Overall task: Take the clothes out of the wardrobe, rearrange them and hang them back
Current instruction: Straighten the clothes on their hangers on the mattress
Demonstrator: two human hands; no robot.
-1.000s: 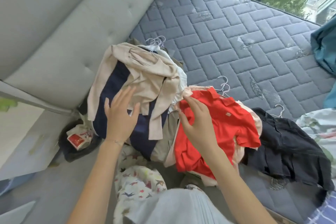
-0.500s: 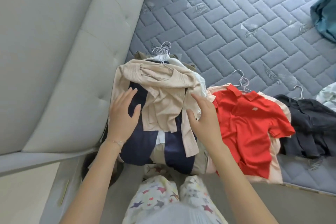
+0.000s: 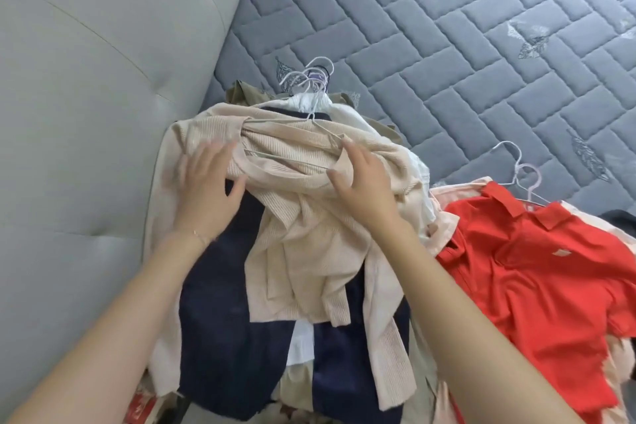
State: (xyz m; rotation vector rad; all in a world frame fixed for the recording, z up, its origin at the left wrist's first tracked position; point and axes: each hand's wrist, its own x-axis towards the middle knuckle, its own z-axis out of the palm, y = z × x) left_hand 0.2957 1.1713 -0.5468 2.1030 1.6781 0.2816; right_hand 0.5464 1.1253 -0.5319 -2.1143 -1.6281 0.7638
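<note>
Soft, even daylight, perhaps from the far right; shadows faint. The left hand point(image 3: 206, 189) is motion-blurred; edges bend slightly.

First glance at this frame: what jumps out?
The bright red polo shirt at right grabs the eye against the grey quilted mattress. At centre, the left hand and right hand rest on a beige knit top crowning a pile of clothes, hanger hooks bunched at its far end.
</note>
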